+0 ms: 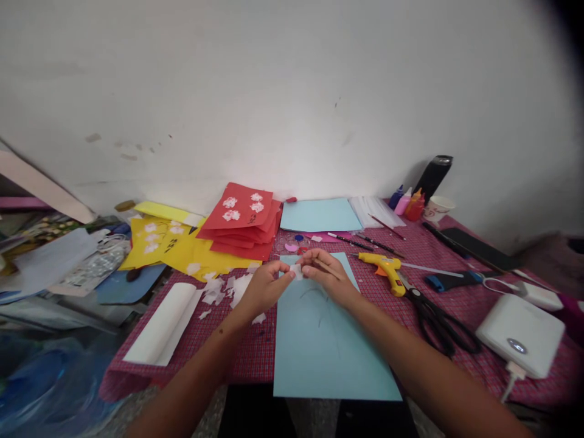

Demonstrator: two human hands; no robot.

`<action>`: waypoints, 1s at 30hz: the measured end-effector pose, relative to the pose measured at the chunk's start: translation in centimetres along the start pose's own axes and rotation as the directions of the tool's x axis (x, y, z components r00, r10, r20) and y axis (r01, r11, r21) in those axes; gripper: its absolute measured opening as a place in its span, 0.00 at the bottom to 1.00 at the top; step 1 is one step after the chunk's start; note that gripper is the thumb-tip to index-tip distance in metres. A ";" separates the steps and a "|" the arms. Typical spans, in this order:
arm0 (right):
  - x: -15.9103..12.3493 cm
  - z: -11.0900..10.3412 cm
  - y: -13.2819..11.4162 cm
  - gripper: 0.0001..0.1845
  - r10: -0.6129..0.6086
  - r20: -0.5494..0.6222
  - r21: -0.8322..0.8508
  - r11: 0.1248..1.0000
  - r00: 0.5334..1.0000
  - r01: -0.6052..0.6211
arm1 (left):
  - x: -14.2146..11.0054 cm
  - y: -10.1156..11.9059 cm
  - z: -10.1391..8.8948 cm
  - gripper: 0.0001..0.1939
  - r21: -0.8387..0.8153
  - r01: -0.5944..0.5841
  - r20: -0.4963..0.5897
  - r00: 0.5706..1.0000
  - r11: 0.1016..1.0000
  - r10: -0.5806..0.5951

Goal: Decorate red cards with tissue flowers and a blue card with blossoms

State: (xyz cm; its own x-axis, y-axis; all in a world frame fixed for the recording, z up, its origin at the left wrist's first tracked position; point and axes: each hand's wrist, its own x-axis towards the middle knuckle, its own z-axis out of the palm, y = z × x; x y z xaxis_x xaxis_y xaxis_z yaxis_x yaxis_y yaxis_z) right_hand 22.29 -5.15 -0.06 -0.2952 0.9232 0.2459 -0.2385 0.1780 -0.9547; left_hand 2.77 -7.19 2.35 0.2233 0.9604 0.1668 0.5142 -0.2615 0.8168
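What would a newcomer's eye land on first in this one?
Probably the stack of red cards with pale blossoms, at the back left of centre. Next, the left hand and right hand at a white paper scrap above the light-blue sheet, front and centre. To the right lies a bright yellow glue gun.

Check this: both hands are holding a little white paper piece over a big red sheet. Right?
The sheet isn't red: the head view shows it's light blue. The left hand and right hand do hold a little white paper piece over it.
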 end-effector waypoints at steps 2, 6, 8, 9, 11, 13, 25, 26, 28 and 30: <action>-0.1 0.1 0.1 0.11 0.001 -0.003 -0.047 0.999 1.000 -0.001 | -0.1 0.2 0.2 0.13 0.005 -0.004 0.004 1.000 1.000 0.004; 0.1 -0.3 0.5 0.08 -0.020 -0.074 -0.093 0.996 0.997 0.013 | -0.7 -0.1 0.0 0.12 -0.066 0.006 -0.025 1.000 0.998 -0.008; 0.3 -0.5 0.6 0.08 -0.012 -0.101 -0.089 0.996 0.995 0.003 | -1.5 -0.6 -0.7 0.11 -0.074 0.010 -0.082 0.997 0.997 -0.017; 0.4 -0.6 0.7 0.07 -0.006 -0.109 -0.084 0.996 0.994 -0.003 | -2.0 -0.9 -1.4 0.10 -0.061 0.017 -0.119 0.993 0.998 -0.024; 0.5 -0.6 0.7 0.07 0.000 -0.117 -0.072 0.997 0.993 -0.008 | -3.3 -1.6 -3.3 0.08 -0.013 0.037 -0.192 0.981 0.999 -0.039; 0.5 -0.6 0.7 0.08 0.003 -0.117 -0.062 0.998 0.993 -0.010 | -4.5 -2.5 -5.7 0.09 0.077 0.090 -0.231 0.970 0.993 -0.070; 0.4 -0.6 1.5 0.08 0.030 -0.088 -0.081 0.996 0.996 -0.037 | -6.9 -7.6 -13.2 0.15 0.792 0.136 -0.094 0.990 0.595 -0.101; 0.4 -0.6 1.5 0.08 0.030 -0.088 -0.086 0.996 0.996 -0.038 | -7.0 -7.7 -13.2 0.15 0.799 0.130 -0.085 0.991 0.587 -0.104; 0.4 -0.6 1.5 0.07 0.028 -0.088 -0.096 0.995 0.996 -0.036 | -7.2 -8.0 -13.3 0.14 0.779 0.111 -0.057 0.993 0.617 -0.107; 0.3 -0.6 1.3 0.07 0.025 -0.087 -0.107 0.994 0.996 -0.034 | -7.4 -8.1 -13.5 0.12 0.703 0.094 -0.034 0.995 0.705 -0.098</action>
State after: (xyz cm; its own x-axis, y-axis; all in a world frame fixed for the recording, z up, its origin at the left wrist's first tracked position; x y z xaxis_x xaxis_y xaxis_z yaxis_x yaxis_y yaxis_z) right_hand 22.45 -4.38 -1.36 -0.2198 0.9535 0.2063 -0.1279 0.1814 -0.9751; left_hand -14.19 -10.90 1.94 0.1432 0.9841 0.1048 0.9656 -0.1622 0.2032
